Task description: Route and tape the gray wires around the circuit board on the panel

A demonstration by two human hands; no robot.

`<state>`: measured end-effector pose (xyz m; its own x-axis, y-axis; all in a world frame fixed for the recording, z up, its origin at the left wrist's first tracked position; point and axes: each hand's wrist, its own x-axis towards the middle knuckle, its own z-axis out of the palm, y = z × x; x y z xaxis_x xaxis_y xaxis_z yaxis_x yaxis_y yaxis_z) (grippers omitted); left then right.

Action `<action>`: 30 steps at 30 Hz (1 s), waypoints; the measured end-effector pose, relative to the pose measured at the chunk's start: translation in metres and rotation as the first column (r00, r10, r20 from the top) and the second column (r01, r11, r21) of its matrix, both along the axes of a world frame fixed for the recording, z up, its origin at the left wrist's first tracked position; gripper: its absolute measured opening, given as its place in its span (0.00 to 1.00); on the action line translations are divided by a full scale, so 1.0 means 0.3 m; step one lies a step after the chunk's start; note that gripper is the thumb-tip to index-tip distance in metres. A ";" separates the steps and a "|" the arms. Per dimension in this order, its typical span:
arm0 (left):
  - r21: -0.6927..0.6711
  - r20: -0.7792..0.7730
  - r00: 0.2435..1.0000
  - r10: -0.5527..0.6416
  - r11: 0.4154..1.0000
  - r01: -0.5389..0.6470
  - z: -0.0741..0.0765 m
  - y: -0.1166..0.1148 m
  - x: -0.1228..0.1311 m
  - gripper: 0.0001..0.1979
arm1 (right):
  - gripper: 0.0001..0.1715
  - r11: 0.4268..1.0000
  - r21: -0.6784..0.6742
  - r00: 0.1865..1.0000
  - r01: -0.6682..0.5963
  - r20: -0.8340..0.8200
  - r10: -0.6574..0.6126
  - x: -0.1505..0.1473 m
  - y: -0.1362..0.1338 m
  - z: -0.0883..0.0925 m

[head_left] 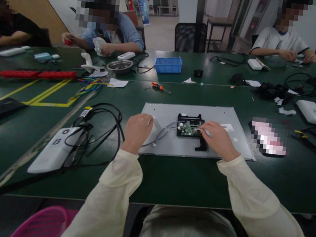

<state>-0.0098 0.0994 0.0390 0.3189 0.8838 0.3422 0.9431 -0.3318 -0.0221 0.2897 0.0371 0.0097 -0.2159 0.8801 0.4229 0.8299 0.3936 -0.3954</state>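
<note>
A flat grey panel (173, 110) lies on the table in front of me. On it sits a green circuit board (188, 129) in a black plastic frame (191, 118). Grey cables (163, 132) run from the board's left side across the panel. My right hand (220, 139) is closed in a pinch at the board's right edge; whatever its fingertips hold is too small to make out. Over the panel's left edge, my left hand (138, 129) is also pinched, thumb against fingers, apart from the board. Anything between those fingertips is hidden.
A white device with black cables (54, 150) lies left, a phone (268, 137) right. Beyond the panel are an orange-handled screwdriver (158, 86), a blue basket (168, 65) and a metal bowl (120, 66). Several people sit across the table. A pink basket (46, 223) stands below the edge.
</note>
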 end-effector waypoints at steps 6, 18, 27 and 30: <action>0.016 -0.140 0.983 -0.120 0.992 0.123 -0.003 -0.132 0.100 0.16 | 0.12 0.999 0.036 1.000 -0.018 -0.017 0.018 -0.026 -0.017 0.020; -0.075 -0.094 0.982 -0.167 0.984 0.160 -0.043 -0.179 0.160 0.17 | 0.14 0.987 0.030 0.987 -0.159 0.009 0.159 -0.097 -0.042 0.015; -0.050 0.093 0.994 -0.058 0.997 0.063 -0.048 -0.130 0.107 0.14 | 0.15 0.984 0.033 0.984 -0.177 0.011 0.177 -0.104 -0.044 0.019; -0.078 0.103 0.993 -0.063 0.994 0.071 -0.071 -0.117 0.095 0.17 | 0.15 0.979 0.032 0.980 -0.200 0.028 0.199 -0.115 -0.049 0.023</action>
